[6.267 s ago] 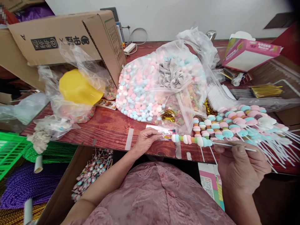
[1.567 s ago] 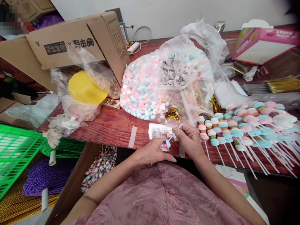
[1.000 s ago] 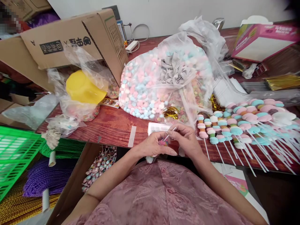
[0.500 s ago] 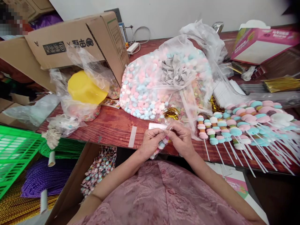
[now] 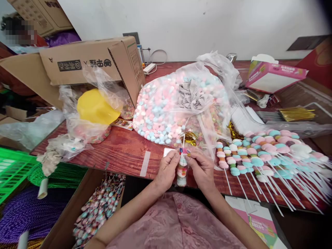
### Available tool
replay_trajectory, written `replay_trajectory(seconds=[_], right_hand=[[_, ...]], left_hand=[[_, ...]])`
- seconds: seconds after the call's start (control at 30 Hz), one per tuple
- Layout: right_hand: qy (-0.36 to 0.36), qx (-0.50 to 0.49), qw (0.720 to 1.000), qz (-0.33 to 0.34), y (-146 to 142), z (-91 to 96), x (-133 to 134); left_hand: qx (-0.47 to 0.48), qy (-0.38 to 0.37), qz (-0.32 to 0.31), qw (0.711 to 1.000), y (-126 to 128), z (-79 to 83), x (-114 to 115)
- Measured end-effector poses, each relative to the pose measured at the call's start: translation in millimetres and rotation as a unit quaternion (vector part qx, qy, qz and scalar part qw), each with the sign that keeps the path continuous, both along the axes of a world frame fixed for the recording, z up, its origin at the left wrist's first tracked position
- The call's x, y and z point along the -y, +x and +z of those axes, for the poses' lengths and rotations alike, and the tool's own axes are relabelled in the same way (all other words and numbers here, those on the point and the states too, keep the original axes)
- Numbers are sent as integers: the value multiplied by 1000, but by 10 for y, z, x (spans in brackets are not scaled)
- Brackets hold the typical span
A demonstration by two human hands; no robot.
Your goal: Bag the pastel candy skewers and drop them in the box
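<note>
Between both hands, at the table's front edge, is a marshmallow stick (image 5: 182,172) in a clear printed wrapper. Its sweets hang downward and its white stick points up. My left hand (image 5: 167,169) pinches the wrapper's neck from the left, fingers closed. From the other side my right hand (image 5: 201,170) also has thumb and finger closed at the neck, by a coloured printed part. Just beyond the hands lies a bundle of gold twist ties (image 5: 190,138). Several unwrapped marshmallow sticks (image 5: 259,155) are laid in a heap to the right.
A big clear bag of marshmallows (image 5: 158,110) covers the table's middle. Left of it stand a cardboard box (image 5: 85,65) and a yellow bowl-like piece (image 5: 97,107) in plastic. A carton of wrapped sticks (image 5: 100,204) sits below the table edge, near a green basket (image 5: 15,173).
The marshmallow stick, tilted and mostly covered by my hands before, now hangs upright in plain sight. My hands have moved slightly apart around its neck. The camera view has tilted up.
</note>
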State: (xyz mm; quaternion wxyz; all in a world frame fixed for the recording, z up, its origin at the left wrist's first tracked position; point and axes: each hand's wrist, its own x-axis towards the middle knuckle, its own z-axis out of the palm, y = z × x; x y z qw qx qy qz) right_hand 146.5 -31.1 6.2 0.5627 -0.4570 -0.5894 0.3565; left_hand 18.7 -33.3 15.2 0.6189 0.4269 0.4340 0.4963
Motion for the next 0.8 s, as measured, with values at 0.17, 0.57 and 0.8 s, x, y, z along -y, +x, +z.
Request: replay_trajectory(seconds=[0.17,0.57,0.8], right_hand=[[40,15,999,-11,-31,-10,-23],[110,53,988,-98,-209,-50,-89],[333,397,848,111,346,166,-148]], left_hand=[[-52,4,-29,998,-87,7,56],[31,-52,2,998,-12,-81,62],[78,-138,-182,970,-235,-10,21]])
